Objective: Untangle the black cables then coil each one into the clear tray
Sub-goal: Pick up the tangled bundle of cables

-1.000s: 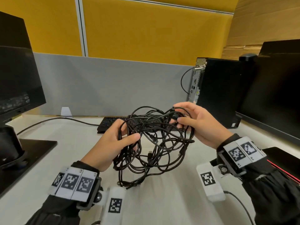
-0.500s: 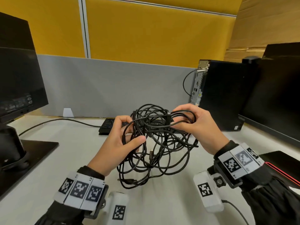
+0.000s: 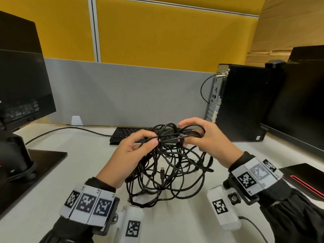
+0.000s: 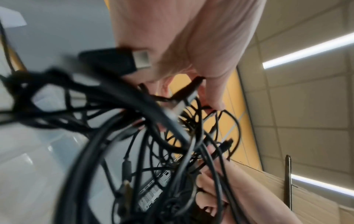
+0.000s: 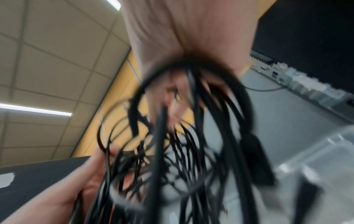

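Observation:
A tangle of black cables hangs between my hands over the white desk, its lowest loops down near the desk. My left hand pinches strands at the top left of the bundle. My right hand grips strands at the top right, fingers curled over them, close to the left hand. A small plug dangles in the middle. In the blurred left wrist view the cables fill the frame, with a USB plug by my palm. The clear tray shows only in the right wrist view, lower right.
A black keyboard lies behind the bundle. One monitor on a black base stands at the left. At the right are a desktop tower, a second monitor and a black slab with a red line.
My hands have come closer together at the top of the bundle. The left hand shifted from gripping the bundle's left side to pinching upper strands; the tangle hangs lower.

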Demonstrator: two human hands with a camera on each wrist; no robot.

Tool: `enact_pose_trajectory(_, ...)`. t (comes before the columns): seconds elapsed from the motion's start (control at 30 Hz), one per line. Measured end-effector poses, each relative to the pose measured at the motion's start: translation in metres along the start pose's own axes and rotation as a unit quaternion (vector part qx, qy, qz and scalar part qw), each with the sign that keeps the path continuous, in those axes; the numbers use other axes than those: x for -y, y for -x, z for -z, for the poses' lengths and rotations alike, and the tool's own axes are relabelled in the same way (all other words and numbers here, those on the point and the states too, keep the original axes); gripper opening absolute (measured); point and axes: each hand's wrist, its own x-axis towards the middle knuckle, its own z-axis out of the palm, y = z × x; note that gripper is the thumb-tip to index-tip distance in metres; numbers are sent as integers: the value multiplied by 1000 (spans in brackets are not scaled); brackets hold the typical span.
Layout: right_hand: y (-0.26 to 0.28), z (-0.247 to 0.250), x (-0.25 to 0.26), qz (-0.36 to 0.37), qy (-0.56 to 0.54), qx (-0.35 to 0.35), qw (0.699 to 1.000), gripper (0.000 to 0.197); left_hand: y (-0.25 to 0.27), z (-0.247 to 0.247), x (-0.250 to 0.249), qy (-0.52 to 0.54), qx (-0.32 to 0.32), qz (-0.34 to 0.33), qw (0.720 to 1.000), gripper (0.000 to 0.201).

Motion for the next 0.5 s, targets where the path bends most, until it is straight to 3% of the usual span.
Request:
enact_pose_trajectory(0.1, 0, 14, 4, -34, 119, 149, 981, 51, -1, 3, 3, -19, -11, 0, 1000, 9)
enact_pose_trajectory(0.17, -3, 18, 10, -42, 137, 202, 969, 42, -1, 3, 5, -32, 1, 1, 999, 11)
enact_pose_trajectory(0.27, -9, 6, 16, -6, 158, 229, 961, 14, 1, -3, 7, -97, 37, -17, 994, 10)
enact_pose_trajectory(0.4, -11, -1, 4, 4, 232, 248, 941, 9, -1, -1, 14, -107, 13, 5, 994, 11)
enact_pose_trajectory(0.5, -7, 3, -4, 2, 233, 241, 942, 10, -2, 0, 16, -102, 6, 21, 995, 12)
